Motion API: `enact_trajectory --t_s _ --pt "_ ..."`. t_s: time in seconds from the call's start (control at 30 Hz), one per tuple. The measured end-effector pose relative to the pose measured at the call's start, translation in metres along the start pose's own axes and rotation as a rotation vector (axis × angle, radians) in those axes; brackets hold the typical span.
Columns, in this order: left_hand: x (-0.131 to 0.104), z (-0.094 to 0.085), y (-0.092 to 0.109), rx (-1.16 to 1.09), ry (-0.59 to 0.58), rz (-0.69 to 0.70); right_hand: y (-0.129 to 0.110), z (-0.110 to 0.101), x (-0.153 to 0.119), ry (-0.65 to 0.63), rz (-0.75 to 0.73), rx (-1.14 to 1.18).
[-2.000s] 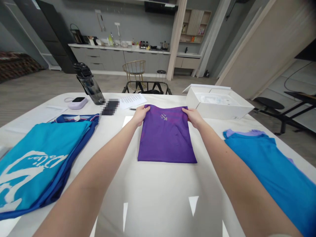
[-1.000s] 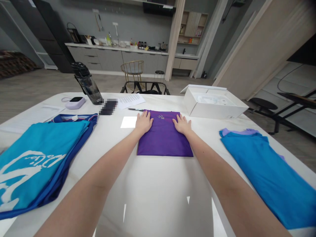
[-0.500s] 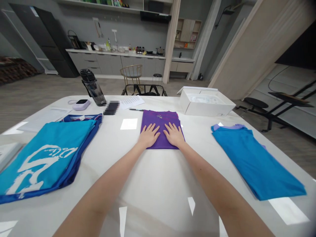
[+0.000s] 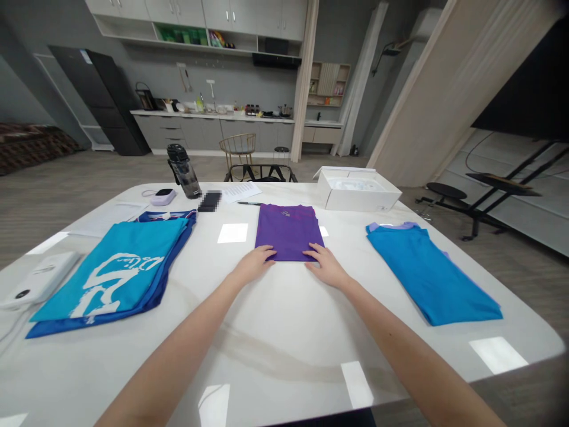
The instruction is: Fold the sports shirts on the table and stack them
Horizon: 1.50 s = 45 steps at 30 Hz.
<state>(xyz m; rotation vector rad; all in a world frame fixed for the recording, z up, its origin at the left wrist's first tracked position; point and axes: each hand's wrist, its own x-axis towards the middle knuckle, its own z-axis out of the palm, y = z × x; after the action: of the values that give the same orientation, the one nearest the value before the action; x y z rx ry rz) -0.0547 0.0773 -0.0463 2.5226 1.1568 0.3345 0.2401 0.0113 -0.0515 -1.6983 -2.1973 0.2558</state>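
Note:
A purple shirt (image 4: 288, 232), folded into a flat rectangle, lies on the white table in front of me. At its lower left corner rests my left hand (image 4: 255, 264), fingers on top of the fabric and thumb by the near edge. My right hand (image 4: 328, 265) touches the lower right corner in the same way, with its fingers apart. The cloth lies flat under both hands. To the left is a pile of folded shirts, a turquoise shirt with white lettering (image 4: 128, 237) on top. A folded blue shirt (image 4: 427, 273) with a lilac edge lies to the right.
A white open box (image 4: 355, 198) stands at the back right. Behind the pile are a dark bottle (image 4: 185, 175), a lilac device (image 4: 162, 197), a pen (image 4: 249, 203) and a paper sheet (image 4: 242, 191). A white device (image 4: 42, 279) with a cable sits at the left edge.
Both hands have slid back from the middle of the purple shirt to its near corners. My view has tilted up, showing more of the kitchen cabinets.

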Motion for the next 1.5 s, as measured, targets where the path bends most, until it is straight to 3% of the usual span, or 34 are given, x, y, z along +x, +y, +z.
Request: enact_trajectory --t_s 0.13,0.27,0.4,0.53,0.63,0.7,0.77,0.87,0.93,1.07,1.2,1.33,1.4,1.5 --pt "-0.01 -0.009 0.002 0.115 0.087 -0.093 0.007 -0.014 -0.014 0.075 0.063 -0.043" --pt "-0.023 -0.017 0.017 0.118 0.019 -0.03 -0.005 -0.031 -0.022 -0.042 0.036 -0.086" --pt "-0.069 -0.027 0.045 0.005 -0.166 0.015 -0.024 -0.054 -0.06 -0.29 -0.038 0.061" --pt "-0.123 -0.035 0.076 -0.129 -0.434 -0.034 -0.045 -0.078 -0.106 -0.671 0.032 0.196" --pt "-0.127 -0.041 0.084 -0.237 -0.503 -0.025 -0.054 -0.088 -0.106 -0.834 0.064 0.313" --pt "-0.105 -0.045 0.075 -0.266 -0.401 -0.025 -0.05 -0.086 -0.084 -0.759 0.084 0.364" --pt "-0.069 -0.049 0.057 -0.197 -0.19 -0.075 -0.038 -0.079 -0.049 -0.542 0.104 0.322" --pt "-0.01 -0.053 0.024 0.04 0.077 -0.368 -0.01 -0.063 0.009 -0.16 0.267 0.148" --pt "0.022 -0.054 0.005 0.114 0.062 -0.559 0.009 -0.053 0.041 -0.092 0.397 0.081" --pt "0.059 -0.051 -0.018 0.122 -0.113 -0.711 0.027 -0.044 0.08 -0.248 0.538 0.02" --pt "0.073 -0.049 -0.032 0.023 -0.194 -0.679 0.023 -0.041 0.093 -0.339 0.571 0.042" --pt "0.066 -0.049 -0.036 -0.047 -0.179 -0.61 0.013 -0.038 0.084 -0.323 0.514 0.21" --pt "0.057 -0.048 -0.032 -0.133 -0.127 -0.522 0.009 -0.035 0.068 -0.218 0.388 0.309" --pt "0.041 -0.046 -0.017 -0.477 0.061 -0.248 0.007 -0.032 0.035 0.043 0.216 0.412"
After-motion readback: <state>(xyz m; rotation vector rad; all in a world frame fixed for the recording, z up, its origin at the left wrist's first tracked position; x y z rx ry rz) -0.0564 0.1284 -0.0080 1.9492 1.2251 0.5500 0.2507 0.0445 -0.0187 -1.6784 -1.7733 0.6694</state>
